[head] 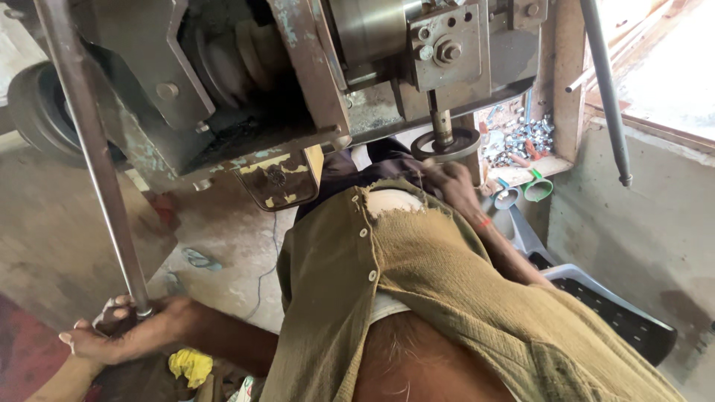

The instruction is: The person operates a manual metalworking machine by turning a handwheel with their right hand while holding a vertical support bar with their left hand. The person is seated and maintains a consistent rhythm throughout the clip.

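Two hands were engaged at a worn press. Nearest, at the lower left, the left hand (pixel 123 331) was wrapped around the bottom end of a long steel lever (pixel 89 149), fingers curled fully about it. Farther off, right of centre, the right hand (pixel 447 182) was held up at the round die (pixel 445 143) beneath the ram (pixel 442 123); whether its fingers pinched a workpiece could not be told, as they were partly hidden. It was judged that the lever should be pulled only once those fingers were drawn clear of the die, and that a firm, even pull would serve best. Beyond, small metal parts (pixel 521 138) were heaped on a shelf at the far right.
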